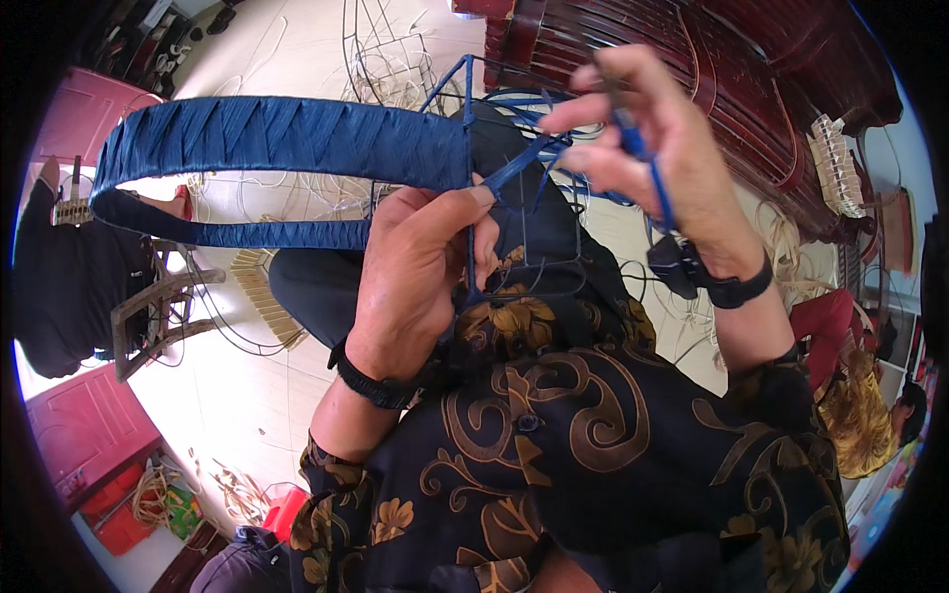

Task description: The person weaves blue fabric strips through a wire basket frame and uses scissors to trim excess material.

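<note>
My left hand (420, 242) is closed on a blue strip (514, 173), pinching it between thumb and fingers against the upright of a thin wire frame (539, 265). From that frame a wide band wrapped in blue strips (287, 133) loops out to the left and back behind my hand. My right hand (657, 148) is raised to the right of the strip's loose end, thumb and forefinger apart. Tucked in it is a blue-handled tool (633, 138), seemingly scissors, its dark blade blurred. More loose blue strips (593, 183) lie behind the frame, near my lap.
A dark red wooden bench (633, 40) stands at the far side. Bare wire frames (381, 49) and pale strips lie on the floor. A small wooden stool (163, 306) is at the left, beside a person in dark clothes (74, 287). Another person (860, 415) sits at the right.
</note>
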The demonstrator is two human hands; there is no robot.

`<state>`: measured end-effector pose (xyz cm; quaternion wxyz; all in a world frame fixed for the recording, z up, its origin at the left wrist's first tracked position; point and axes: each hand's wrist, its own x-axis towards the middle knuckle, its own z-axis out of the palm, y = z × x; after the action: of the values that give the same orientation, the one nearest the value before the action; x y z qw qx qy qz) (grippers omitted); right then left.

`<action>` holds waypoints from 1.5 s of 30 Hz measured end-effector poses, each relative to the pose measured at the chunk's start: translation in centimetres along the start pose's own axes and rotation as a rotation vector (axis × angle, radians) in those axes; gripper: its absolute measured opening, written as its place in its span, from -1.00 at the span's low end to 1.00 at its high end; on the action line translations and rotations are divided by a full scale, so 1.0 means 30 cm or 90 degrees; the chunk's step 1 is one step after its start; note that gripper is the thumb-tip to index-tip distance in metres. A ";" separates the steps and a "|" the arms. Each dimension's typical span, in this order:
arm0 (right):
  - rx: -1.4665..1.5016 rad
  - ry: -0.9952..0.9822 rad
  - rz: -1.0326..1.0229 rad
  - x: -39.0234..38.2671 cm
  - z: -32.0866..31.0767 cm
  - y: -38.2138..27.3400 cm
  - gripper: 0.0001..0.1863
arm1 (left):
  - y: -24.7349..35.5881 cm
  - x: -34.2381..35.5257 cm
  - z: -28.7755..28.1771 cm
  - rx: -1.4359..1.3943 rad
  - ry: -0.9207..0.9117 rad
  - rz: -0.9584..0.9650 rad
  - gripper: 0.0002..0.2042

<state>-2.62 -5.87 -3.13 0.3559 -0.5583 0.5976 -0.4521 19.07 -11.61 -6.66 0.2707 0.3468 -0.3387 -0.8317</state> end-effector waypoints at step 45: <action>-0.213 -0.160 0.250 -0.251 0.043 -0.102 -0.41 | -0.022 0.004 0.013 0.007 -0.029 0.012 -0.86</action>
<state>0.57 1.49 -1.28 0.4111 -0.5348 0.7115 -0.1969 18.57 -11.14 -6.99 0.2687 0.3264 -0.3529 -0.8347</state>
